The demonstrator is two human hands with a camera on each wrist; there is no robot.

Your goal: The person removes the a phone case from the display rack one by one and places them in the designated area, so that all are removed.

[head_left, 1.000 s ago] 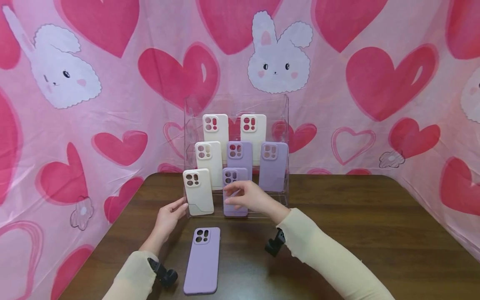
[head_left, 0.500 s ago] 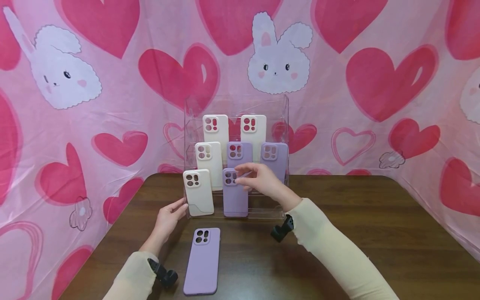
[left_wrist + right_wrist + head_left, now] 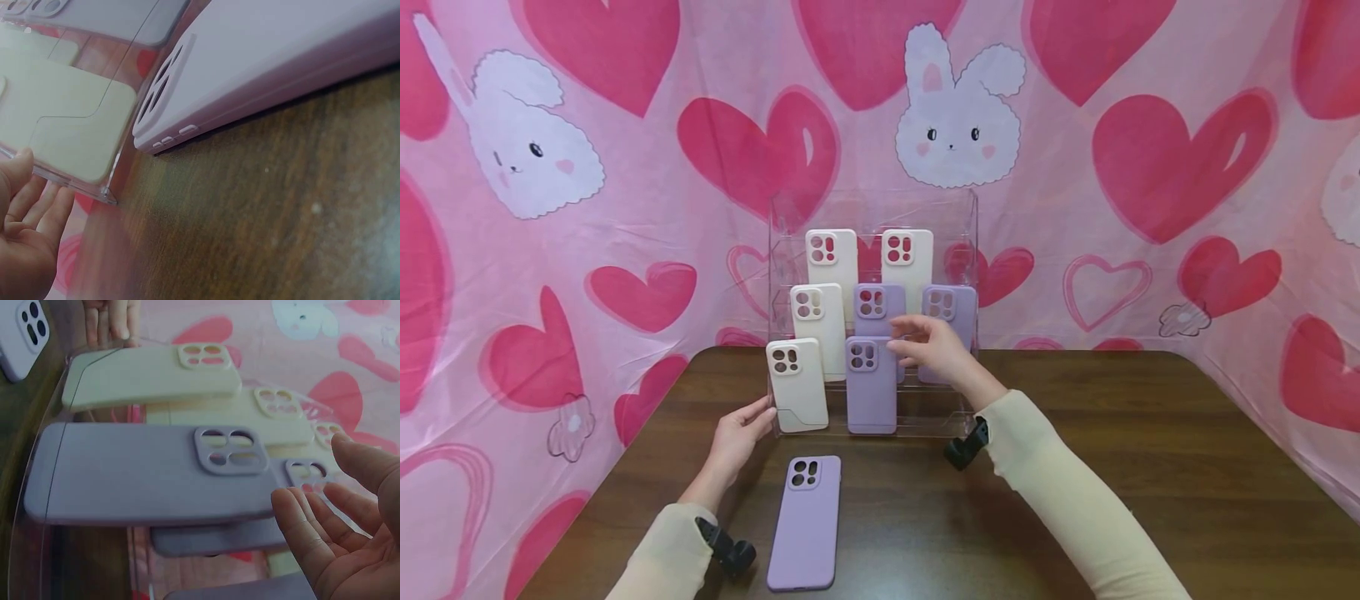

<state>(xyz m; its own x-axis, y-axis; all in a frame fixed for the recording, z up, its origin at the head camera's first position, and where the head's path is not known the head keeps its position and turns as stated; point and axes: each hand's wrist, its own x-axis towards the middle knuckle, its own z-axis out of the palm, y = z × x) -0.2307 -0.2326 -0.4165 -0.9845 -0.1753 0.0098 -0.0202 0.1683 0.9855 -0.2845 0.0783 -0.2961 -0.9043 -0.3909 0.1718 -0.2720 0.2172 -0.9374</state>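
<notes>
A clear tiered display stand [image 3: 934,427] holds several cream and lilac phone cases. My left hand [image 3: 733,443] grips its lower left edge, thumb in front and fingers behind, beside the front cream phone case [image 3: 799,393]. In the bottom tier, a lilac phone case [image 3: 872,398] leans upright to the right of that one. My right hand [image 3: 934,350] hovers at this case's upper right corner, fingers loosely bent and thumb apart; the right wrist view shows nothing in its grasp. Another lilac phone case [image 3: 805,529] lies flat on the table before the stand.
Behind the front row stand a cream case [image 3: 820,342], a lilac case [image 3: 880,321] and another lilac case [image 3: 951,304] partly behind my right hand. Two cream cases [image 3: 842,275] occupy a higher tier. A heart-and-rabbit cloth [image 3: 1045,208] hangs behind the brown table [image 3: 1112,467].
My right hand has drawn off the front lilac case, moving up and to the right and uncovering it. My left hand and the case lying on the table stay where they were.
</notes>
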